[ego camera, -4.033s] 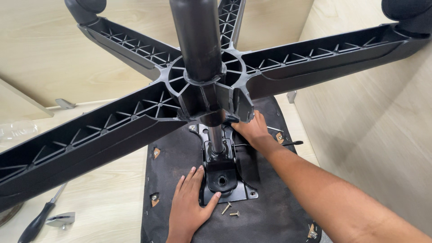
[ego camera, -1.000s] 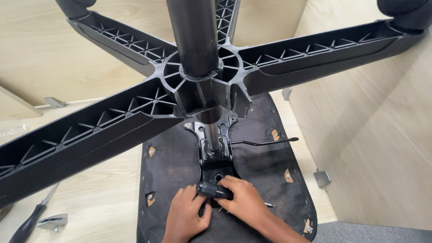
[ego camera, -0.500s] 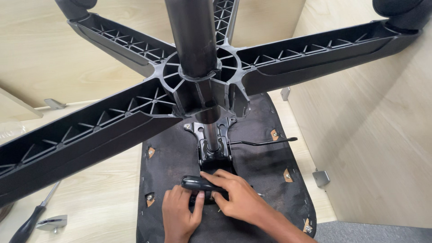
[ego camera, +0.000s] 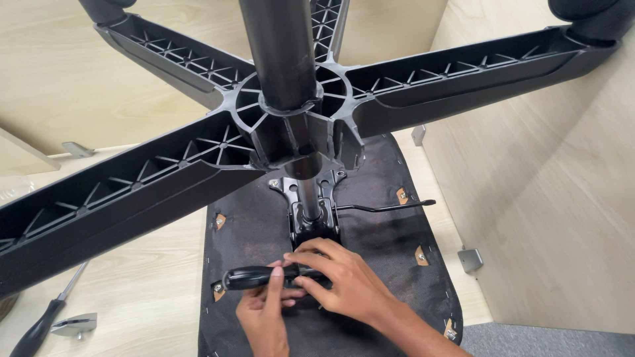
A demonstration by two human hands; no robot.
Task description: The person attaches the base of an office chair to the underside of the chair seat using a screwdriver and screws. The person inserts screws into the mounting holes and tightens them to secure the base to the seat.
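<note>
Hands meet low in the head view, over the underside of an upturned office chair seat point(ego camera: 370, 244), a dark fabric-covered panel lying on a pale wooden floor point(ego camera: 145, 277). The left hand point(ego camera: 264, 317) curls its fingers around a black screwdriver handle point(ego camera: 254, 276); the right hand point(ego camera: 347, 281) closes over the other end of the tool, fingertips pinching near where the shaft would be, which the fingers hide. The handle is dark, glossy and rounded, thicker at its free end. Its long axis runs nearly level across the picture, left to right, with the butt pointing left and the working end pointing right, under the right hand. It sits just below the black metal mechanism plate point(ego camera: 311, 198) bolted at the middle of the seat.

From that plate a metal gas cylinder point(ego camera: 281, 59) rises toward the camera, carrying the black five-armed star base point(ego camera: 165, 185), whose ribbed arms spread across the upper picture. A thin black lever point(ego camera: 390, 207) sticks out to the right of the plate. On the floor at lower left lie a second screwdriver point(ego camera: 40, 324) and a small metal bracket point(ego camera: 74, 324). Pale wooden panels point(ego camera: 549, 198) stand to the right.
</note>
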